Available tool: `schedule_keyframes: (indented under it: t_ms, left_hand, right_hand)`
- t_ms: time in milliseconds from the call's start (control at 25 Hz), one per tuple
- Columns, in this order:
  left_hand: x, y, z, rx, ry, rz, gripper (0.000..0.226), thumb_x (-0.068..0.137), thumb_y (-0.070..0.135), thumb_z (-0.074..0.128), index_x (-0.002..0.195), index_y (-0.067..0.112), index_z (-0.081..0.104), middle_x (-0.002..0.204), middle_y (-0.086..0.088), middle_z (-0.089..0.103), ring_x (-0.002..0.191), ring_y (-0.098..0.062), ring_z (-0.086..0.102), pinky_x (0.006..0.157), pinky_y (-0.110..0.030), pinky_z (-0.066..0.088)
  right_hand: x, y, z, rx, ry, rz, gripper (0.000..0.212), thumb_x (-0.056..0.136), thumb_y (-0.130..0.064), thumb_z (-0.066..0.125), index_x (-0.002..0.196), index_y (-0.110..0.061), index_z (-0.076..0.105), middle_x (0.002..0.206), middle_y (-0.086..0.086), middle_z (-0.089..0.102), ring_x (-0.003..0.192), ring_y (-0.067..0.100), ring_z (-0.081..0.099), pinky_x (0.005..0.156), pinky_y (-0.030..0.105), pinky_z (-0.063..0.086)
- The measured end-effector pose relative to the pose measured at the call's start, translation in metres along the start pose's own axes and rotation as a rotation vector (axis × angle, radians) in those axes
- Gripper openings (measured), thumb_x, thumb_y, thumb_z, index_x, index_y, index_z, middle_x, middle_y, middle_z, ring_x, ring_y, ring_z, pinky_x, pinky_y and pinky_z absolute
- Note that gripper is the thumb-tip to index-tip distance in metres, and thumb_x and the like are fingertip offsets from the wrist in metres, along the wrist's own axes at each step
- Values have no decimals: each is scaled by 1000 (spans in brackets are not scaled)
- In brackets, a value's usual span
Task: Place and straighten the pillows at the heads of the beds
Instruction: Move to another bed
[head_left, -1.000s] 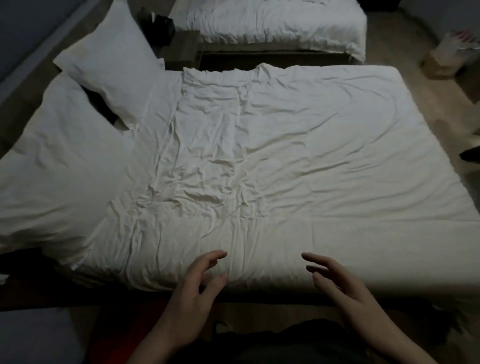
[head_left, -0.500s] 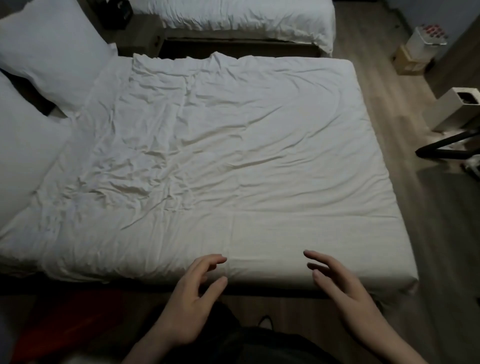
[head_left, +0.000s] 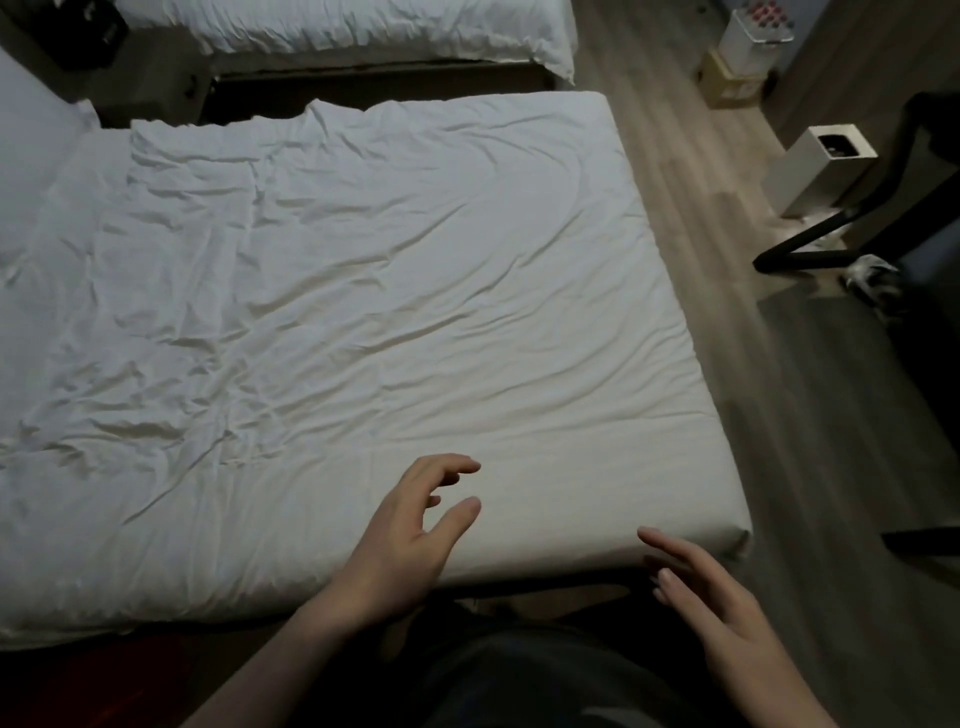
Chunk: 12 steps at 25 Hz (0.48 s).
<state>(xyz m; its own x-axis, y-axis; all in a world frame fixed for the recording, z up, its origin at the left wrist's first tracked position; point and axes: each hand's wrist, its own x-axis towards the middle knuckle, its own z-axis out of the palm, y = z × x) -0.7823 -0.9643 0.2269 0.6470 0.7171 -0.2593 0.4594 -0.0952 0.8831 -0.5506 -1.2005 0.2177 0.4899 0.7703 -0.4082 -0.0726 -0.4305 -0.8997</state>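
The near bed (head_left: 395, 291) lies under a wrinkled white duvet and fills most of the view. A white pillow (head_left: 26, 156) shows only partly at the left edge, at the head of this bed. My left hand (head_left: 410, 535) hovers over the duvet's near edge with fingers loosely spread, holding nothing. My right hand (head_left: 711, 597) hangs empty past the bed's near right corner, fingers relaxed. A second bed (head_left: 363, 31) with white bedding stands beyond, across a dark gap.
Wooden floor (head_left: 779, 467) runs along the bed's right side. A white bin (head_left: 815, 166), a cardboard box with a white container (head_left: 737, 62) and a black chair frame (head_left: 831, 228) stand at the right. A dark nightstand (head_left: 93, 47) sits between the beds' heads.
The view has swung to the right: the pillows slid out at the left, and more floor, the bin and the chair frame came in. Both hands stay empty and drifted right.
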Motion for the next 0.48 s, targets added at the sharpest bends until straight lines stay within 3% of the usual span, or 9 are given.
schedule_keyframes:
  t_ms: [120,240,320,400,480]
  left_hand:
    - [17,19,53,-4,9,-36,35,89,53,55,123,44,61,134,23,57,128,-2,55,104,-30,47]
    - [25,41,123,-9,94,-64,26,98,37,61,124,42,61,133,22,58,128,-3,55,108,-35,47]
    - [26,63,173,-27,163,-122,28,101,26,63,124,41,61,133,20,59,127,-2,56,110,-40,46]
    - [20,96,221,-104,217,-171,27,99,33,63,124,43,63,135,19,60,128,-1,56,109,-39,47]
    - [10,131,256,-115,253,-114,36,93,49,60,129,46,60,138,19,59,131,-2,56,105,-34,47]
  right_hand:
    - [26,10,-58,34,7,14,43,85,-39,67,127,-43,74,129,-11,75,130,6,64,110,35,53]
    - [59,8,-121,-8,-119,-49,37,87,-34,67,123,-38,76,132,-15,73,128,4,65,96,13,54]
    - [76,3,-172,-80,-227,-100,39,89,-37,65,127,-36,72,136,-19,69,130,1,62,94,8,50]
    - [82,-7,-233,-123,-287,-132,40,90,-38,65,129,-38,71,138,-19,68,130,-1,61,95,9,50]
    - [87,-14,-287,-105,-277,-155,39,89,-36,65,127,-38,73,135,-14,71,128,1,63,96,11,51]
